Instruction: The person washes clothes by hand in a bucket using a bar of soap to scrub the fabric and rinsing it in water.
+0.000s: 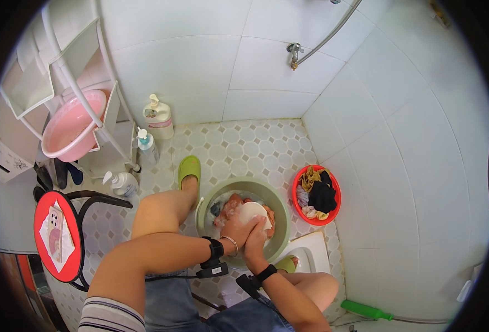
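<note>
Over a pale green basin of foamy water, my left hand and my right hand are close together. Both hold a white rounded object, whose exact kind I cannot tell. Wet reddish-orange cloth lies in the water under and beside it, with a dark piece of cloth at the left. Foam partly covers my left fingers. The undersides of both hands are hidden.
A red basin of clothes stands right of the green one, near a squat toilet. At left are pump bottles, a white rack with a pink basin, and a red stool bearing a phone.
</note>
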A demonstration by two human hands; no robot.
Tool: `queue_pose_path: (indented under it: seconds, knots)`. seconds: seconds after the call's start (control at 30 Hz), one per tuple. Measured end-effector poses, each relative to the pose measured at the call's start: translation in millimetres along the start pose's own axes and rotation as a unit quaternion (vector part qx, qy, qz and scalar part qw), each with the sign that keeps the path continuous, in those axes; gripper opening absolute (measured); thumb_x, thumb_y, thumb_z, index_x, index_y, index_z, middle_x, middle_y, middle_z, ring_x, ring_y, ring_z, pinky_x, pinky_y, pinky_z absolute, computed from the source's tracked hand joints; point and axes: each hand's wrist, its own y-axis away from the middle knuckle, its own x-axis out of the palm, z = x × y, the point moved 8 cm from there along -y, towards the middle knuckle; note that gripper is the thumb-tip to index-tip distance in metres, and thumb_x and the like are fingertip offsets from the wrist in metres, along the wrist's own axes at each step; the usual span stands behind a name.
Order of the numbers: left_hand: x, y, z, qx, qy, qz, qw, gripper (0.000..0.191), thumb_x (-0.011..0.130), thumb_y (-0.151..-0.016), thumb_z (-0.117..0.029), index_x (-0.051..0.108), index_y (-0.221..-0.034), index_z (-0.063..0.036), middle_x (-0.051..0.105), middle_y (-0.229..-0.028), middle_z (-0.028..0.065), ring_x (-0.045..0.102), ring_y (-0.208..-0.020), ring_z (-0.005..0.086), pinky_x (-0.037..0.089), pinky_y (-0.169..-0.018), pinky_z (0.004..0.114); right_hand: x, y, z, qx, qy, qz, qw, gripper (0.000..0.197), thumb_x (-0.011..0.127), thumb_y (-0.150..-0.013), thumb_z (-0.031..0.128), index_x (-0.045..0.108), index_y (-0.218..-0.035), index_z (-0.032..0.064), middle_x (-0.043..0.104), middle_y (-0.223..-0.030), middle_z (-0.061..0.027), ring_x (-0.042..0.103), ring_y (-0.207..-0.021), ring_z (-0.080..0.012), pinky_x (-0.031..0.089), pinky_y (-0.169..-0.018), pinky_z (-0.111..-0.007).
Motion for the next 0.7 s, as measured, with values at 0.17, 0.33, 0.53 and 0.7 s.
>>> queue_pose_path:
  seconds: [0.17, 0.33, 0.53, 0.7]
  knots:
    - [23, -8, 27, 0.057, -0.037, 0.054, 0.996, 0.039, 0.047, -0.087, -0.04, 0.057, -0.102, -0.0051, 0.059, -0.086, 0.0227, 0.059, -0.077, 0.0364, 0.047, -0.069, 0.044, 7, 4, -14, 0.009, 0.039, 0.019, 0.999, 0.062, 0.032, -0.095, 0.047, 0.058, -0.095, -0.0097, 0.064, -0.081, -0.0199, 0.061, -0.075, -0.0291, 0.047, -0.065, -0.035]
    - [37, -18, 39, 0.11, -0.194, 0.042, 0.974, 0.03, 0.04, -0.092, -0.033, 0.06, -0.1, -0.0121, 0.059, -0.069, 0.0195, 0.06, -0.063, 0.0344, 0.047, -0.056, 0.044, 16, 19, 8, 0.007, 0.083, 0.042, 0.996, 0.065, 0.033, -0.094, 0.05, 0.059, -0.091, -0.0098, 0.064, -0.08, -0.0178, 0.061, -0.074, -0.0227, 0.047, -0.063, -0.033]
    - [24, -17, 16, 0.099, -0.252, 0.052, 0.961, 0.03, 0.04, -0.092, -0.031, 0.055, -0.113, -0.0159, 0.06, -0.071, 0.0193, 0.06, -0.062, 0.0358, 0.048, -0.054, 0.044, 18, 18, 19, 0.076, 0.018, 0.033, 0.996, 0.062, 0.037, -0.094, 0.047, 0.06, -0.089, -0.0101, 0.064, -0.078, -0.0166, 0.061, -0.073, -0.0203, 0.047, -0.064, -0.032]
    - [22, -23, 26, 0.045, -0.236, 0.045, 0.97, 0.032, 0.04, -0.092, -0.03, 0.052, -0.117, -0.0145, 0.061, -0.081, 0.0235, 0.062, -0.074, 0.0372, 0.049, -0.063, 0.045, 17, 13, 8, 0.059, 0.03, 0.039, 0.997, 0.053, 0.04, -0.094, 0.041, 0.06, -0.088, -0.0082, 0.064, -0.078, -0.0152, 0.06, -0.072, -0.0205, 0.046, -0.063, -0.034]
